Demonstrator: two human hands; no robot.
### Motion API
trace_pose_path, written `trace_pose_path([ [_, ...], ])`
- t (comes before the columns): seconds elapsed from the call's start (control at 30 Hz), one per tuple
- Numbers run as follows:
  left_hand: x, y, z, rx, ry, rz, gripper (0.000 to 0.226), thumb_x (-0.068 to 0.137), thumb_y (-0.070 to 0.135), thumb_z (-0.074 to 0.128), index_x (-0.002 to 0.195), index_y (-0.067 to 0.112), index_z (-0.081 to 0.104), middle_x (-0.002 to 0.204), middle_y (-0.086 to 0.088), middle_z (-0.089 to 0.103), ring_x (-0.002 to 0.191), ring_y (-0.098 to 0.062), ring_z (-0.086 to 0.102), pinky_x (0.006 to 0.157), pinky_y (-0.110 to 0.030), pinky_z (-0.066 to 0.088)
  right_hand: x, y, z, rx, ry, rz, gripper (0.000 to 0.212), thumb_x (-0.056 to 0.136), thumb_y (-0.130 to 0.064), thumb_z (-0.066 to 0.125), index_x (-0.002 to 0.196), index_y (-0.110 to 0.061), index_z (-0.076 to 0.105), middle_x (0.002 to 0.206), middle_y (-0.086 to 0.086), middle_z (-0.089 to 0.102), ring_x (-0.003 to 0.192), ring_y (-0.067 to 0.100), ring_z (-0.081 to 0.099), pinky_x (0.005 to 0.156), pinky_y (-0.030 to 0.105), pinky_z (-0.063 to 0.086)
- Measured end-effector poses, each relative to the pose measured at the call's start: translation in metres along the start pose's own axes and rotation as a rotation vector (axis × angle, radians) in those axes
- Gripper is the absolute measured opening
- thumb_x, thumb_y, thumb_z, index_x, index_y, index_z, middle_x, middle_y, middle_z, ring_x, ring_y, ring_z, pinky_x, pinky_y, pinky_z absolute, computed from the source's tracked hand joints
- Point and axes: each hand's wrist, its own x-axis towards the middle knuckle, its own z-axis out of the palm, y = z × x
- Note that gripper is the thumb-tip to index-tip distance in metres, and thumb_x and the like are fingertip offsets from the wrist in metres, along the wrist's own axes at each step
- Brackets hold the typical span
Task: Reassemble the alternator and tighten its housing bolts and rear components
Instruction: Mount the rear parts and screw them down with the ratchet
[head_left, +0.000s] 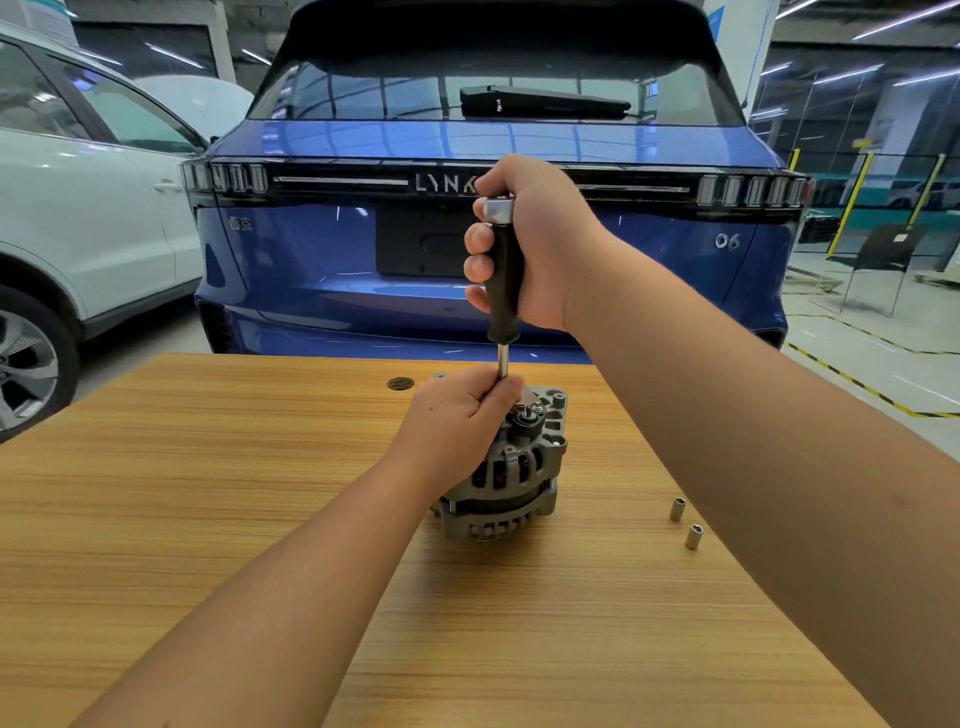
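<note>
Right now the right hand (530, 244) is clenched around the black handle of a nut driver (502, 280), which stands upright with its steel cap poking out above the fist. Below it, the left hand (462, 415) pinches the bare shaft just above where it meets the alternator (514, 467), fingers curled round the steel to steady it. The tip itself is hidden behind those fingers, so I cannot tell which fastener it sits on; it looks to be one on the rear face, just beside the terminal stud (529, 413).

The alternator stands on end on the wooden table (208, 493), rear face up, towards the far edge and roughly in the middle. Two loose sockets (684, 522) lie on the near right, well apart from it. A blue car (337, 260) is parked beyond the table, a white one (93, 208) to the far left.

To do this turn well, I would judge the driver needs keeping plumb over the fastener, pressed down firmly while twisting, with the lower hand guiding rather than dragging. The casting stands unclamped, so a sideways shove could tip it or let the socket slip off.
</note>
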Motion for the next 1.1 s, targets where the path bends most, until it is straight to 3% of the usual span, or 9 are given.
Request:
trace_pose_path([
  [0.13, 0.000, 0.002, 0.002, 0.009, 0.009, -0.001, 0.038, 0.104, 0.046, 0.044, 0.097, 0.017, 0.068, 0.085, -0.005, 0.070, 0.083, -0.008, 0.056, 0.078, -0.029, 0.043, -0.001, 0.001, 0.000, 0.086, 0.048, -0.037, 0.016, 0.092, -0.024, 0.039, 0.077, -0.019, 0.037, 0.056, 0.001, 0.047, 0.044, 0.019, 0.041, 0.062, 0.032, 0.039],
  [0.23, 0.000, 0.003, 0.002, 0.043, 0.014, -0.004, 0.040, 0.105, 0.046, 0.043, 0.099, 0.015, 0.068, 0.088, -0.006, 0.071, 0.081, -0.011, 0.060, 0.081, -0.033, 0.043, 0.001, 0.007, 0.003, 0.324, 0.129, -0.144, 0.011, 0.092, -0.016, 0.037, 0.082, -0.014, 0.039, 0.056, 0.001, 0.046, 0.047, 0.017, 0.044, 0.051, 0.027, 0.039],
  [0.4, 0.001, 0.004, 0.001, 0.068, 0.008, -0.002, 0.042, 0.106, 0.046, 0.040, 0.095, 0.016, 0.068, 0.088, -0.005, 0.071, 0.085, -0.017, 0.062, 0.087, -0.043, 0.049, 0.001, 0.033, 0.001, 0.470, 0.232, -0.397, 0.011, 0.098, -0.017, 0.043, 0.103, -0.009, 0.048, 0.076, 0.007, 0.061, 0.055, 0.025, 0.062, 0.061, 0.031, 0.051],
  [0.53, 0.002, 0.003, 0.000, 0.039, -0.011, -0.009, 0.040, 0.105, 0.046, 0.041, 0.096, 0.018, 0.069, 0.086, -0.002, 0.070, 0.085, -0.016, 0.063, 0.084, -0.047, 0.051, -0.007, 0.056, -0.002, 0.429, 0.043, -0.616, 0.027, 0.099, -0.025, 0.036, 0.115, -0.021, 0.057, 0.107, 0.023, 0.063, 0.078, 0.025, 0.063, 0.074, 0.035, 0.052],
  [0.67, 0.002, 0.001, -0.005, -0.001, -0.062, -0.021, 0.037, 0.105, 0.049, 0.042, 0.100, 0.028, 0.071, 0.085, 0.010, 0.070, 0.086, -0.007, 0.063, 0.085, -0.043, 0.053, -0.013, 0.063, -0.006, 0.292, -0.118, -0.675, 0.043, 0.097, -0.032, 0.033, 0.138, -0.031, 0.045, 0.122, 0.025, 0.060, 0.089, 0.024, 0.054, 0.070, 0.024, 0.048],
  [0.87, 0.004, 0.001, -0.008, -0.022, -0.100, -0.043, 0.030, 0.105, 0.047, 0.043, 0.090, 0.037, 0.066, 0.090, 0.033, 0.065, 0.090, 0.013, 0.057, 0.073, -0.025, 0.040, -0.010, 0.065, -0.016, 0.311, -0.144, -0.492, 0.046, 0.107, -0.051, 0.025, 0.139, -0.032, 0.051, 0.097, 0.007, 0.067, 0.078, 0.020, 0.057, 0.069, 0.030, 0.044],
  [0.97, 0.004, 0.001, -0.007, -0.016, -0.092, -0.036, 0.030, 0.105, 0.047, 0.044, 0.088, 0.037, 0.066, 0.090, 0.033, 0.065, 0.090, 0.012, 0.057, 0.073, -0.025, 0.040, -0.010, 0.056, -0.017, 0.303, -0.058, -0.463, 0.037, 0.104, -0.042, 0.045, 0.134, -0.020, 0.050, 0.082, 0.001, 0.068, 0.067, 0.016, 0.058, 0.064, 0.029, 0.043],
  [1.03, 0.003, 0.000, -0.006, -0.020, -0.084, -0.014, 0.030, 0.105, 0.047, 0.044, 0.090, 0.036, 0.068, 0.090, 0.026, 0.068, 0.089, 0.006, 0.059, 0.074, -0.030, 0.044, -0.010, 0.051, -0.012, 0.091, 0.100, -0.539, 0.035, 0.099, -0.032, 0.063, 0.126, -0.014, 0.053, 0.076, -0.004, 0.067, 0.064, 0.012, 0.060, 0.062, 0.026, 0.048],
  [1.1, 0.003, 0.000, -0.006, -0.033, -0.085, -0.003, 0.031, 0.105, 0.048, 0.045, 0.097, 0.034, 0.071, 0.090, 0.019, 0.071, 0.089, 0.001, 0.062, 0.082, -0.035, 0.049, -0.007, 0.046, -0.006, -0.114, 0.243, -0.589, 0.018, 0.093, -0.026, 0.072, 0.101, -0.014, 0.062, 0.070, -0.004, 0.062, 0.059, 0.011, 0.055, 0.058, 0.021, 0.047],
])
